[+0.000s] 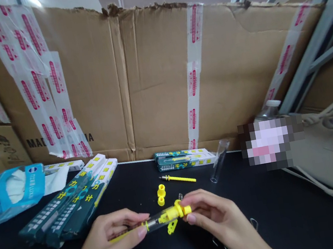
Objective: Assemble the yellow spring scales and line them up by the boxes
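1. cardboard wall: taped in strips, standing across the far side from 10 to 2 o'clock.
2. black surface: beneath everything, running out toward 4 o'clock.
3. stack of dark green boxes: lying at 10 o'clock of the left hand, long sides aimed toward 1 o'clock. blue bag farther out at 9 o'clock.
4. left hand: coming in from 7 o'clock, fingers curled, thumb and fingertips closed on the clear end of the clear-barrelled tool.
5. right hand: coming in from 5 o'clock, thumb and forefinger pinched on the yellow fitting at the tool's other end, remaining fingers loosely bent.
6. clear-barrelled tool: bridging the two hands just above the surface, long axis close to 9-to-3, with the 3 o'clock end slightly farther away. both hands equally near, each holding one end, the middle of the barrel bare between them.
7. single green box: at 12 o'clock of the hands, at the foot of the wall. empty clear tube just beside it at 3 o'clock.
8. yellow rod: near, at 12 o'clock of the tool, lying roughly parallel to it.
9. yellow cap: between rod and tool, apart from both.
10. yellow clip: right under the fitting at 6 o'clock. cannot tell whether attached or loose.
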The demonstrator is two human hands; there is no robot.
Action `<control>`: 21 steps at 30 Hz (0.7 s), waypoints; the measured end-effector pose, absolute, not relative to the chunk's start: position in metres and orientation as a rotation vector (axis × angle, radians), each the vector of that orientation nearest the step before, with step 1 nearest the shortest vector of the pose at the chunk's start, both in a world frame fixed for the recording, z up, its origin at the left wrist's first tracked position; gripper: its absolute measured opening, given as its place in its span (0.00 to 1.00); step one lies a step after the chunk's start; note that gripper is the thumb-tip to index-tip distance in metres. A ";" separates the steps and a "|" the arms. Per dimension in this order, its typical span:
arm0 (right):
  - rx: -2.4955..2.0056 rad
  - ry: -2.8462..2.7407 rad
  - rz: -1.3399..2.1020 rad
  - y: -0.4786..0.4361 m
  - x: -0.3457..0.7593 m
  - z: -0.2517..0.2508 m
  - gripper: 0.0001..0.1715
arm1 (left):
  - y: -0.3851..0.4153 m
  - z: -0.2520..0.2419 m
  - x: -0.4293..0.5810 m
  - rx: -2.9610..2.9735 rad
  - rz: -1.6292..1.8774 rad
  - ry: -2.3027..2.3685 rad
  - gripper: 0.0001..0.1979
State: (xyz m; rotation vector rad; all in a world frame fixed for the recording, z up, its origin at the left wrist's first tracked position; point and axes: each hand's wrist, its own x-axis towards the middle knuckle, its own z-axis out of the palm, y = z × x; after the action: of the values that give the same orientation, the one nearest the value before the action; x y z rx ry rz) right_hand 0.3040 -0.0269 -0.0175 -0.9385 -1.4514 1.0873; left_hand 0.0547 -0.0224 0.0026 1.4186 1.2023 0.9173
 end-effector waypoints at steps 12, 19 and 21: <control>-1.030 -1.565 1.027 -0.033 0.311 -0.013 0.08 | -0.027 0.007 0.057 1.410 0.886 1.182 0.14; -1.123 -1.790 0.707 -0.035 0.312 -0.010 0.08 | -0.029 0.008 0.058 1.408 0.907 1.190 0.13; -1.127 -1.865 0.595 -0.036 0.314 -0.009 0.11 | -0.029 0.007 0.058 1.408 0.903 1.192 0.13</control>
State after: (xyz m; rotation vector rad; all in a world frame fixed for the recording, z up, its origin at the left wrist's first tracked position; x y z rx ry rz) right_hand 0.3135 -0.0362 -0.0092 -1.1265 -1.8653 0.5954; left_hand 0.0575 -0.0288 0.0069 1.4083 1.1922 0.9028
